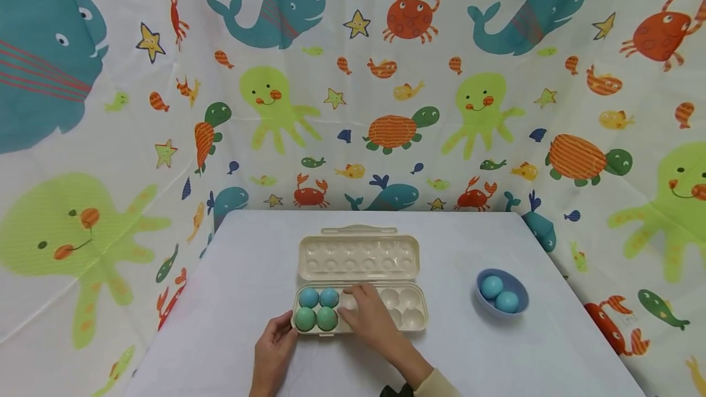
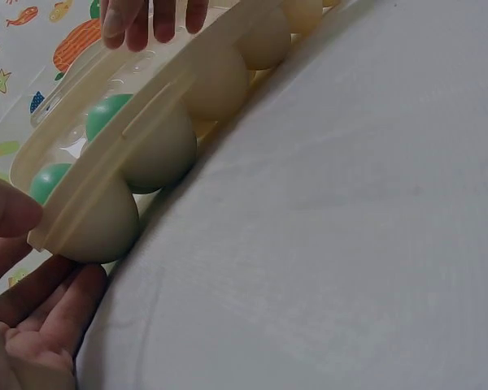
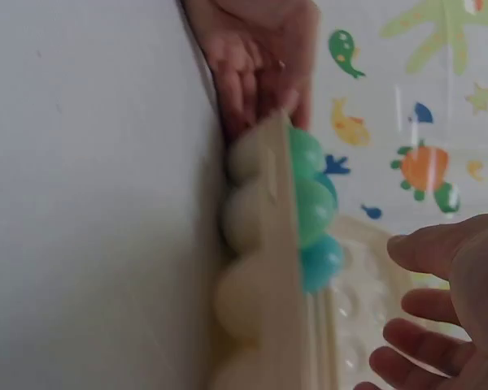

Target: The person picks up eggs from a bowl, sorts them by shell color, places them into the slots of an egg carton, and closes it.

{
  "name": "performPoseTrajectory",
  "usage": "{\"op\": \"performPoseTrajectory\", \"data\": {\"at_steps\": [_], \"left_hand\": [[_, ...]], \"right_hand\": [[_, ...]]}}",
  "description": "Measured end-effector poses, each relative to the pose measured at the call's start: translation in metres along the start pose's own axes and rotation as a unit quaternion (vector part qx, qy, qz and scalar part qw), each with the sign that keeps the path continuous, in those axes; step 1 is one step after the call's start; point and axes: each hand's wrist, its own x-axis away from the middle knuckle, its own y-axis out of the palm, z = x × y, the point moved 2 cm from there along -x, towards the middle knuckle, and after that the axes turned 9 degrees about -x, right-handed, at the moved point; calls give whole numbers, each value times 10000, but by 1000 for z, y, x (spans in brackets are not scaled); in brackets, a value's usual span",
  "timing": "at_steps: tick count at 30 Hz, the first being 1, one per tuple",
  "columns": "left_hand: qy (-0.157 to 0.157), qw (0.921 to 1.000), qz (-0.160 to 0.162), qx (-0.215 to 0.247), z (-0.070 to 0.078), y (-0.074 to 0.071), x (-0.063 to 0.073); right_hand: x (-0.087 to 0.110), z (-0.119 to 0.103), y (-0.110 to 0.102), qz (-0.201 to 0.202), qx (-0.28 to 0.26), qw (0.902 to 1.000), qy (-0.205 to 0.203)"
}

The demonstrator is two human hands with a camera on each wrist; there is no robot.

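Note:
An open cream egg carton lies on the table, its lid laid back behind it. At its left end sit two blue balls at the back and two green balls in front. My left hand grips the left end, thumb at the rim and fingers under the cups, as the left wrist view shows. Over the middle cups hovers my right hand, just right of the balls. In the right wrist view its fingers are spread with nothing between them.
To the right on the white-covered table stands a blue bowl with two blue balls in it. A curtain printed with sea animals hangs behind the table and at both sides.

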Motion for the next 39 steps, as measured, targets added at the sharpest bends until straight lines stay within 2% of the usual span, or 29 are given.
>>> {"op": "performPoseTrajectory", "data": {"at_steps": [4, 7, 13, 20, 25, 31, 39], "left_hand": [[-40, 10000, 29, 8, 0, -1, -1], [-155, 9999, -35, -23, -1, -1, -2], [-244, 9997, -2, 32, -2, 0, -2], [-266, 9995, -19, 182, -5, 1, -1], [-249, 9995, -35, 191, -5, 0, 1], [-303, 9994, -132, 125, -2, 0, 2], [-396, 9991, -154, -45, -2, 0, 2]], "right_hand": [[-3, 8, -29, 383, 179, 9989, -222], [-3, 19, -52, 704, 330, 9968, -195], [5, 50, -96, 1183, 465, 9912, 366], [18, 86, -141, 1798, 726, 9767, 922], [27, 100, -168, 1986, 778, 9675, 1360], [37, 111, -191, 2244, 807, 9509, 1971], [51, 135, -204, 1825, 1037, 9267, 3116]]}}
